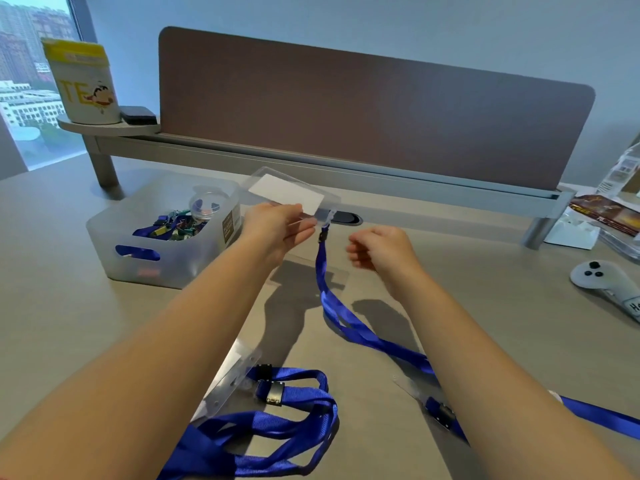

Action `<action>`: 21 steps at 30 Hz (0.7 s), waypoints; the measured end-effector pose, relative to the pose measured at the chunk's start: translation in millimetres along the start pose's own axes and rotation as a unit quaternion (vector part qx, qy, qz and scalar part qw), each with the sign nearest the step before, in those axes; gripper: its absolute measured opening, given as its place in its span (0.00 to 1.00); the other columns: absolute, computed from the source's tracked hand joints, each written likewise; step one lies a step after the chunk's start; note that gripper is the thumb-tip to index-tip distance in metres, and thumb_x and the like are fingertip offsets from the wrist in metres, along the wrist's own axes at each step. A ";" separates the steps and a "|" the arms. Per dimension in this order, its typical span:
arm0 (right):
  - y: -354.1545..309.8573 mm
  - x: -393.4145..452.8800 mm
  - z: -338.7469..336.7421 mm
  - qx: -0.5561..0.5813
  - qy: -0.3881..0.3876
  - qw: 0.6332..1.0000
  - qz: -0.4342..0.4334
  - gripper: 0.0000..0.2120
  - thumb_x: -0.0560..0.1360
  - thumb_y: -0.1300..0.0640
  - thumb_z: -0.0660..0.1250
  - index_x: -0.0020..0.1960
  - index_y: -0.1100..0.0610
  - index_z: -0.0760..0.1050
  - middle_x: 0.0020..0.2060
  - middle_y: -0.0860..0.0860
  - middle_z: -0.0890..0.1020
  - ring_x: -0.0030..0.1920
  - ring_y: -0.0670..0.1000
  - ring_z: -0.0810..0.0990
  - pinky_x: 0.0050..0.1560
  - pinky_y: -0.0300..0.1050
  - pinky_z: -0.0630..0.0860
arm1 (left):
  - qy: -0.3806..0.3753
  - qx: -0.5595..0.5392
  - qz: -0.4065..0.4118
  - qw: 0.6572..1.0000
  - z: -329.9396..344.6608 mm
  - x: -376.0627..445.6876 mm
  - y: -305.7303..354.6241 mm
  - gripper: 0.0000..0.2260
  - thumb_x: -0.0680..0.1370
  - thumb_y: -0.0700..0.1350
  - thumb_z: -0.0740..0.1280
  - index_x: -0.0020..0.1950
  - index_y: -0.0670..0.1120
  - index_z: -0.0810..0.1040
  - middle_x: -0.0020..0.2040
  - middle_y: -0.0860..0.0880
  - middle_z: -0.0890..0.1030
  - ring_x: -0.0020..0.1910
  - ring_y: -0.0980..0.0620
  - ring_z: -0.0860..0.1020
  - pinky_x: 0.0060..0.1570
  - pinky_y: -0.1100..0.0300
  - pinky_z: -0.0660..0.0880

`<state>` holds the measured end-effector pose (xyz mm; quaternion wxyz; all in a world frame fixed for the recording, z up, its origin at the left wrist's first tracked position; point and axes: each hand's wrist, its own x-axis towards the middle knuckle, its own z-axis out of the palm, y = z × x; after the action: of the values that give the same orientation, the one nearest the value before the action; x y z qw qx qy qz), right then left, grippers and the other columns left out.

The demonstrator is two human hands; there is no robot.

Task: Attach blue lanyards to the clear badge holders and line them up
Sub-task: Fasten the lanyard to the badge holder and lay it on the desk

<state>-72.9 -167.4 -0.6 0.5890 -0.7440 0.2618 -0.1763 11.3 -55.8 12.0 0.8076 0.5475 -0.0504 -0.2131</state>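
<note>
Pinching clear badge holder [287, 194] above bench [485, 306]: left hand [277, 230]. Blue lanyard [327, 292] hangs toward 5 o'clock. Right hand [379, 249] loosely curled, empty, open bench beyond at 3 o'clock.

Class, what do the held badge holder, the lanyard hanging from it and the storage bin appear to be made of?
Badge holder: clear, glossy soft plastic by the look; the white card shows through.
Lanyard: blue woven fabric strap, slightly shiny, hanging limp and folding; its clip looks like black plastic.
Bin: frosted, translucent plastic, seemingly rigid; contents show dimly through its wall.
</note>
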 end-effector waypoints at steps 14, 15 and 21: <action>2.5 33.7 5.3 0.532 -0.047 0.841 0.083 0.26 0.79 0.44 0.48 0.66 0.63 0.65 0.66 0.56 0.73 0.71 0.56 0.65 0.73 0.51 0.56 | -0.007 -0.025 -0.046 0.999 -5.0 14.3 3.5 0.05 0.77 0.37 0.61 0.42 0.39 0.73 0.36 0.43 0.78 0.31 0.52 0.81 0.28 0.65 0.79; 2.9 37.9 -2.3 0.530 -0.023 0.843 0.088 0.21 0.80 0.47 0.50 0.60 0.61 0.68 0.58 0.56 0.77 0.69 0.56 0.68 0.72 0.51 0.58 | 0.009 -0.013 -0.047 0.999 -6.3 19.5 -1.6 0.05 0.77 0.37 0.61 0.42 0.39 0.72 0.36 0.43 0.78 0.33 0.52 0.79 0.28 0.65 0.79; 6.3 69.2 -59.1 0.383 0.167 0.902 0.113 0.06 0.79 0.61 0.55 0.45 0.59 0.70 0.35 0.53 0.79 0.43 0.50 0.77 0.60 0.46 0.71 | 0.108 0.069 -0.039 0.991 15.4 52.9 -25.4 0.08 0.75 0.36 0.64 0.35 0.42 0.73 0.34 0.46 0.76 0.30 0.55 0.72 0.28 0.68 0.71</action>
<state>-52.3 -256.1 4.5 0.7921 -0.3862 0.3506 -0.3170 46.9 -98.1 -13.0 0.7596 0.6235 0.0438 -0.1800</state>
